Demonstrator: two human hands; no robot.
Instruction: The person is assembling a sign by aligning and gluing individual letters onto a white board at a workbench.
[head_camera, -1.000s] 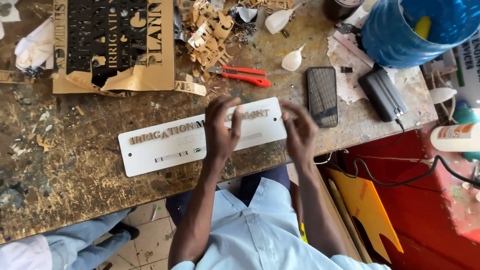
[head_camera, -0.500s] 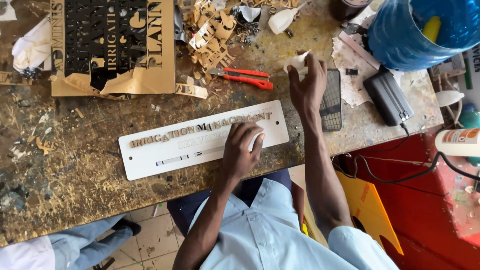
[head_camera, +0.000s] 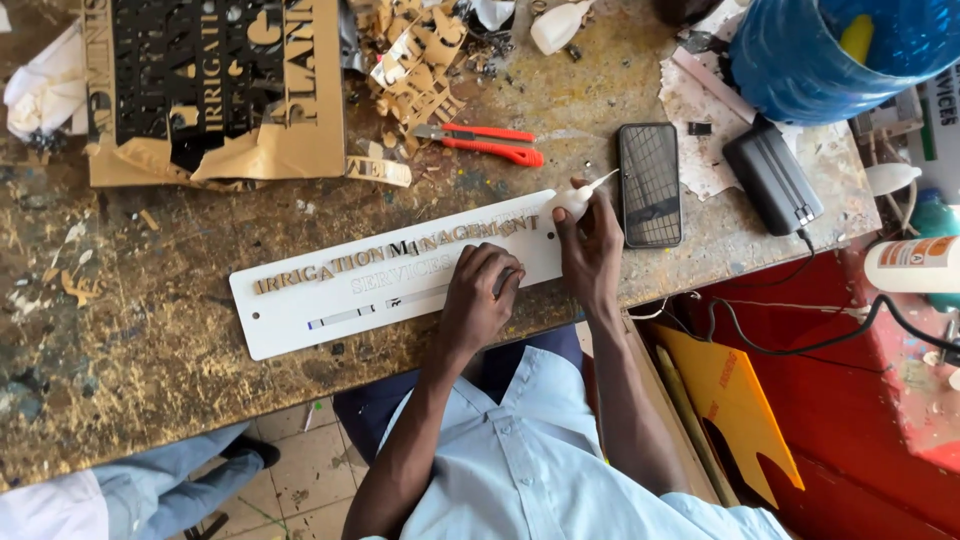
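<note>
Since half a second ago, the right hand (head_camera: 592, 245) has come back from the far side of the bench with a small white glue bottle (head_camera: 575, 198) closed in its fingers, nozzle pointing up and away; the left hand (head_camera: 478, 300) has slid slightly along the white sign (head_camera: 300, 315) and lies flat on it, fingers narrow and bent, holding nothing, just pressing.

The sign lies under the left hand and runs out past its far side; its right end sits directly below the bottle. Gold letters (head_camera: 330, 268) stand in a row along it, just beyond the left fingertips.

To do this well, I judge the left hand should keep the sign pinned so it cannot skid on the rough bench (head_camera: 150, 400); the nozzle wants tipping down close to the letter spot, with a small dab only, since excess would squeeze out onto the white face; each letter then needs pressing square to the line.

Counted: one sign; one bottle in hand, another (head_camera: 556, 25) well beyond the right hand; one phone (head_camera: 650, 185) just right of that hand; one red cutter (head_camera: 480, 145) beyond the left hand; one black charger (head_camera: 772, 180); one blue bucket (head_camera: 830, 55).
</note>
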